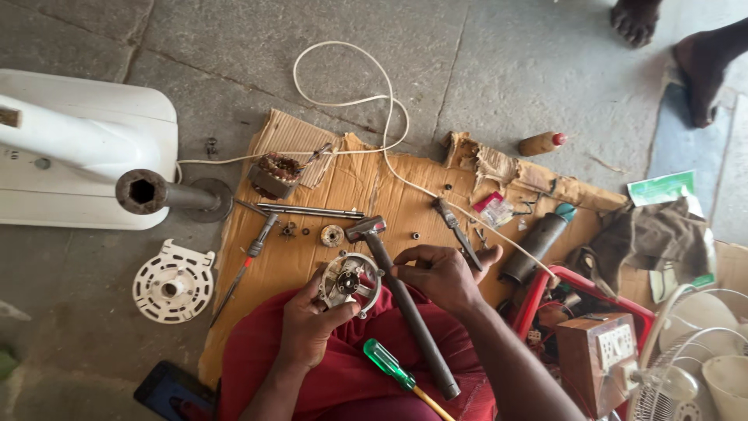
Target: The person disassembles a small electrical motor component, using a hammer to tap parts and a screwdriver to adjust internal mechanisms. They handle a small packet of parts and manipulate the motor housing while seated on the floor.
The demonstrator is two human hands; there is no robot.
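While I sit on the floor with the work over my lap, my left hand [308,323] is closed around the round metal motor cover [348,282], cupping it from below with the thumb along its side, so the bearing in its middle faces up at me. My right hand [440,274] is half curled with the fingertips pinched together just beside the cover's rim; whether they grip some small part I cannot tell. The hammer [405,304] lies under that hand, head on the cardboard [366,183], handle across my lap, and a green-handled screwdriver [393,373] rests on my red cloth.

As I judge it, the fan is well taken apart and not yet put back: the copper-wound coil [274,175] sits alone at the cardboard's far edge, the steel shaft [310,210] lies loose near it, small nuts and a washer [333,235] are scattered between, and the white plastic disc [173,281] lies off on the stone floor beside the white fan base [86,148].

The red crate [545,284] at my right holds a jumble of bits, hard to tell apart, with a wooden switch box [600,355] standing at its near end
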